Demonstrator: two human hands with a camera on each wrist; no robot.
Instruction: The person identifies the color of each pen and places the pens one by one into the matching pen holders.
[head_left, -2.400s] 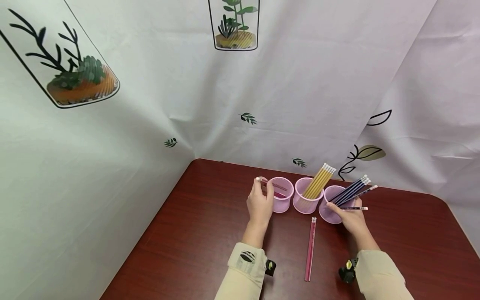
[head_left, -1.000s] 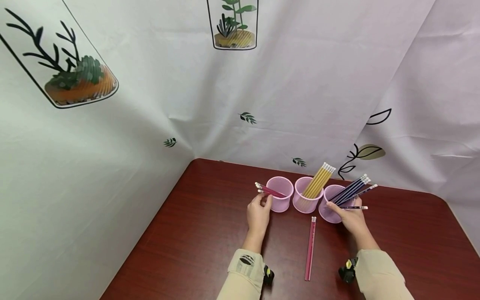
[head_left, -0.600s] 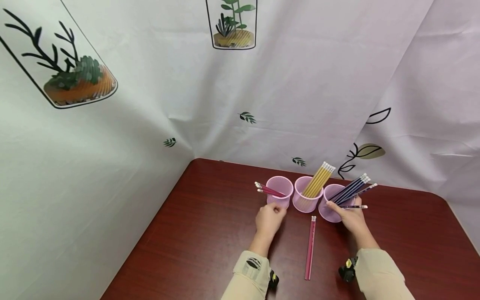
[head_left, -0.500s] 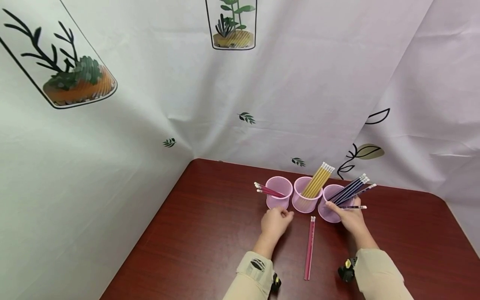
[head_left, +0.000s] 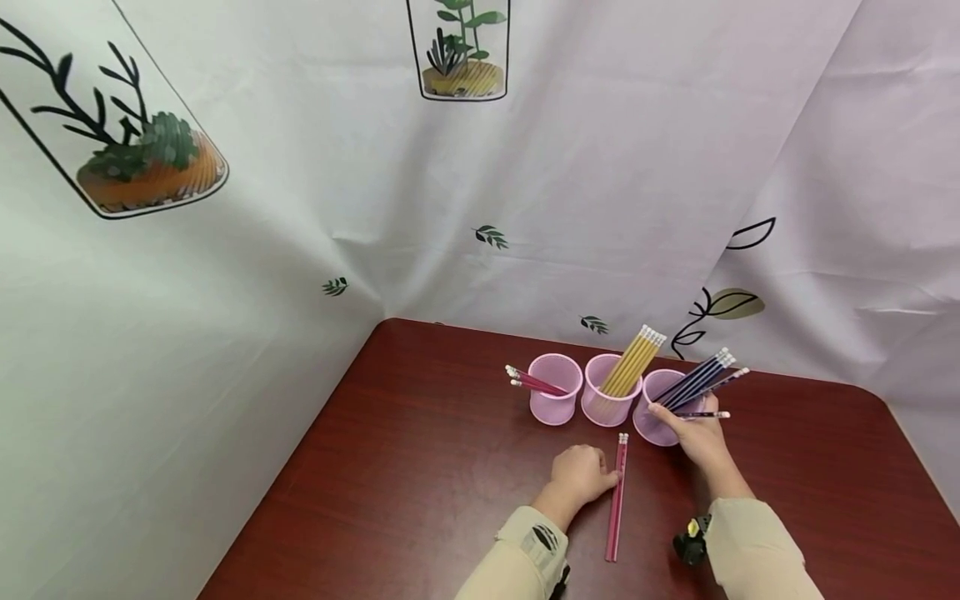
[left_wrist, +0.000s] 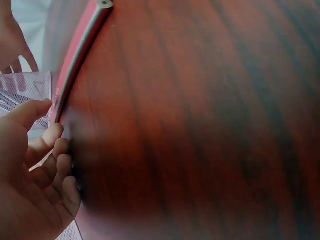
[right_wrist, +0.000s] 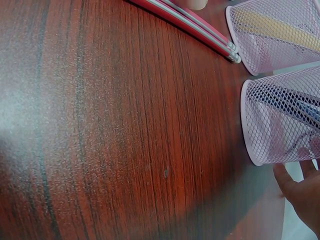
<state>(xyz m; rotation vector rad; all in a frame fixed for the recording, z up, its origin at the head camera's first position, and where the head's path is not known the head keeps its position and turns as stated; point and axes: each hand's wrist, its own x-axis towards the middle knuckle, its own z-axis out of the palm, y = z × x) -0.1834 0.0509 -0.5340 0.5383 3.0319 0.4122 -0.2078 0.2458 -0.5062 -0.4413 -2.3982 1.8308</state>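
Note:
My left hand (head_left: 581, 473) is over the table beside two pink pencils (head_left: 616, 517) lying side by side. In the left wrist view its thumb and index fingertip are right at the pencils (left_wrist: 75, 56), with a gap between them and the other fingers loosely bent. My right hand (head_left: 703, 439) grips the right mesh pencil cup (head_left: 649, 423), thumb at the near rim and fingers around the far side, partly hidden. Dark blue pencils (head_left: 693, 382) lean in that cup, including a patterned one lying low across the hand.
The middle cup (head_left: 602, 410) holds several yellow pencils (head_left: 632, 362). In the left cup (head_left: 552, 410), several pink pencils (head_left: 534, 382) lean out leftward. All three pink cups stand in a row on the dark red table (head_left: 420, 467), near the fabric-covered back wall (head_left: 420, 275).
My left hand lets go of a pink pencil in the left cup, then moves right and toward me to the two pencils on the table. The right hand stays on its cup.

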